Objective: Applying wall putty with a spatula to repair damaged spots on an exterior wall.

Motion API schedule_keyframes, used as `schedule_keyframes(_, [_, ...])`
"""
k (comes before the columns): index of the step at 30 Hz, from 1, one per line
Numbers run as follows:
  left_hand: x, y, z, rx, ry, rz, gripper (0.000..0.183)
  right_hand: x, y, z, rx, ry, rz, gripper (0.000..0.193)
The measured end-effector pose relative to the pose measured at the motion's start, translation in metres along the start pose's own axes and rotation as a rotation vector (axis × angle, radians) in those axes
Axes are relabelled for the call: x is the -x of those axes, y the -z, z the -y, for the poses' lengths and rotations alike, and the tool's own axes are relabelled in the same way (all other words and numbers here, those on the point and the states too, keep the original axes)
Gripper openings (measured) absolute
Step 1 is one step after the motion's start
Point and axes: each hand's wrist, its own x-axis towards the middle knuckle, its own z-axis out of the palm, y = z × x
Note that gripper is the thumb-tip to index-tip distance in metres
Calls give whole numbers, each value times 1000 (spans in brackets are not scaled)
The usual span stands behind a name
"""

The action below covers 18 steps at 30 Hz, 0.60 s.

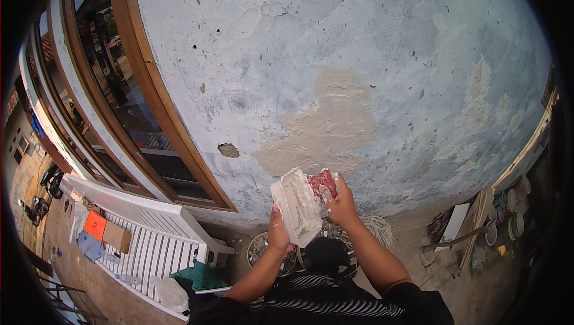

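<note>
Supporting a white, paste-coated rectangular tray [297, 205] in the head view, the left hand [278, 233] grips its lower left side, thumb on the edge, fingers mostly hidden. The right hand [342, 206] is closed on a red, paste-smeared flat scraper [321, 181] at the tray's upper right edge. Both items are located below a beige, irregular patch [335, 127] on the pale blue, weathered wall [269, 44].

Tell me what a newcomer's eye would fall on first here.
Probably the rough beige patch, mid-picture on the worn pale-blue wall. Just below it, the left hand holds a white-caked rectangular piece and the right hand a smeared red tool. At lower left, an orange box stands out on a white slatted bench.
</note>
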Motion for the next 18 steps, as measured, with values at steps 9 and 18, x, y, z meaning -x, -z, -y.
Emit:
schedule_keyframes(9, [-9,6,13,-77,-65,-4,66,3,-5,-2,-54,-6,-12,52])
schedule_keyframes(18, [-14,5,12,-16,-18,-12,63,9,-4,6,5,21,-25,54])
